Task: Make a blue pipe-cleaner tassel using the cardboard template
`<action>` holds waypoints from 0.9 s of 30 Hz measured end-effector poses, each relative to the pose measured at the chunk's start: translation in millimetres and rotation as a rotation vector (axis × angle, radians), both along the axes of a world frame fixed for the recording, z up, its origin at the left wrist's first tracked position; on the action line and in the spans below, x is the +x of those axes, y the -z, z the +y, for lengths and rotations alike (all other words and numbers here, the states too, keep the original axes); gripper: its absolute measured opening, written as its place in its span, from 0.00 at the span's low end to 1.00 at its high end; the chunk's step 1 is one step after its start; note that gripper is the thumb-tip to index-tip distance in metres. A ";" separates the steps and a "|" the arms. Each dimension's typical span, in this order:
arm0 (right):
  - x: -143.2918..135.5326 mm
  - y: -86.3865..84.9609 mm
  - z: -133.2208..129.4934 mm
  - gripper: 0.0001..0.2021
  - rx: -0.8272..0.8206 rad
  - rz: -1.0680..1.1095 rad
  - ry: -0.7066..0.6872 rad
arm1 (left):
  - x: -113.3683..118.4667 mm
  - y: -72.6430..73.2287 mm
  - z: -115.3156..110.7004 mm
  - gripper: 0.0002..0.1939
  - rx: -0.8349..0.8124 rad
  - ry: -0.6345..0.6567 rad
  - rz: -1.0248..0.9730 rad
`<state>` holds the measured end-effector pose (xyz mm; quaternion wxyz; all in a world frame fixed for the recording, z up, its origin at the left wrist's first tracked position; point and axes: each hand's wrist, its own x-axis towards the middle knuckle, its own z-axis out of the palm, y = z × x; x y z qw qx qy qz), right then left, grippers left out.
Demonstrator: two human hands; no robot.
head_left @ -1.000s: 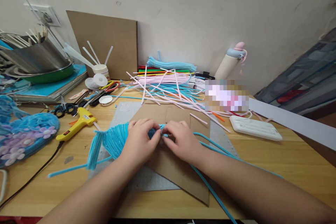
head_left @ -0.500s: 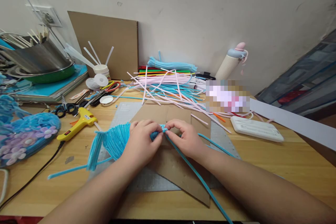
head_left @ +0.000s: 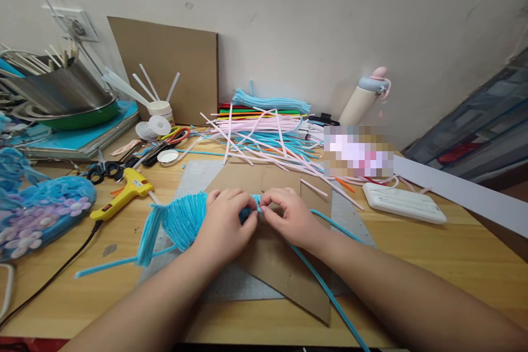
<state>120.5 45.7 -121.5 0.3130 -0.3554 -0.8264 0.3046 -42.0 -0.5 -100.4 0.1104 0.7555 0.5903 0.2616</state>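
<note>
Wooden worktop (head_left: 412,264) is carrying a blue chenille-stem piece (head_left: 183,220) at eight o'clock, the left hand (head_left: 227,221) gripping it, the right hand (head_left: 293,219) pinching its narrow end. One blue stem (head_left: 330,292), crossing before the right hand moments ago, is now emerging beneath it toward five o'clock, suggesting ongoing wrapping.

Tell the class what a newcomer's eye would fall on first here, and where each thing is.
Probably the bright blue fuzzy bundle, left of centre, its right end between the fingertips of the left hand and right hand. Next, the yellow glue gun lying to its left, and the tangle of mostly pink and blue strips sprawled beyond the hands.
</note>
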 end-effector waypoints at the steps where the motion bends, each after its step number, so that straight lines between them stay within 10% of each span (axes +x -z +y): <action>1: 0.0 -0.5 -1.4 0.04 0.036 -0.020 0.015 | 0.4 0.0 -0.2 0.03 0.007 0.003 -0.019; 15: -0.7 -3.6 0.1 0.06 -0.212 0.085 0.011 | 2.4 -4.0 -1.5 0.03 0.033 0.021 0.057; 27: 4.4 -3.9 6.7 0.05 0.000 -0.113 0.099 | 2.0 2.7 -0.1 0.05 0.014 0.063 0.098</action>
